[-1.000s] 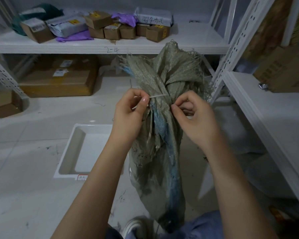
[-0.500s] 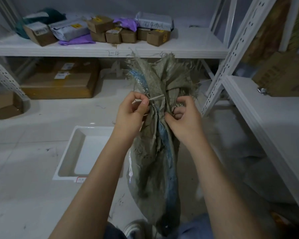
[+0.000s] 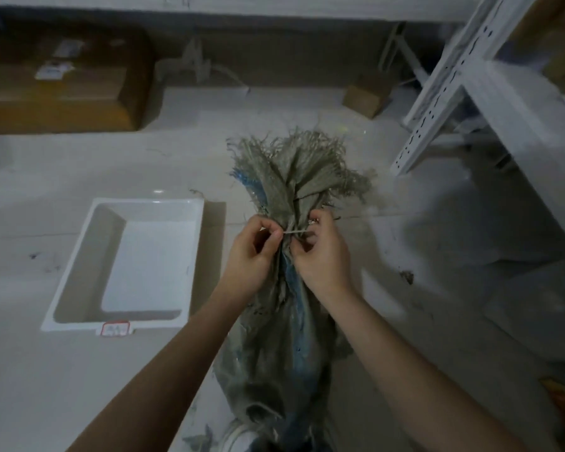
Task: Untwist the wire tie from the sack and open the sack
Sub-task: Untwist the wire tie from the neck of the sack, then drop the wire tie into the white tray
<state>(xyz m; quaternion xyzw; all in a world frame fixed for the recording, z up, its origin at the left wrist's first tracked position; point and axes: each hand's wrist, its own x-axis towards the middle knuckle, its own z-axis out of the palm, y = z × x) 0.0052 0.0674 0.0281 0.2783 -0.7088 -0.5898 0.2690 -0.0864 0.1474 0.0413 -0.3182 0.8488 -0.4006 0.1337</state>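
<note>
While both hands work mid-frame, the left hand (image 3: 253,252) pinches the wire tie (image 3: 293,231) to untwist it and the right hand (image 3: 320,256) grips the woven sack (image 3: 284,337) neck steady; left of them, a white tray (image 3: 79,265) lies on the floor.

Storeroom: white slotted shelving (image 3: 437,102), cardboard boxes (image 3: 59,93) beneath, bare tiled floor (image 3: 79,370).

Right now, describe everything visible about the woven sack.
The woven sack looks like coarse grey-green plastic weave with a blue stripe down its front. It stands roughly upright on the pale floor, its neck gathered tight and its frayed top fanning out above. A thin pale wire tie crosses the neck. The left hand pinches the tie's end; the right hand grips the neck beside it. The mouth is closed.
</note>
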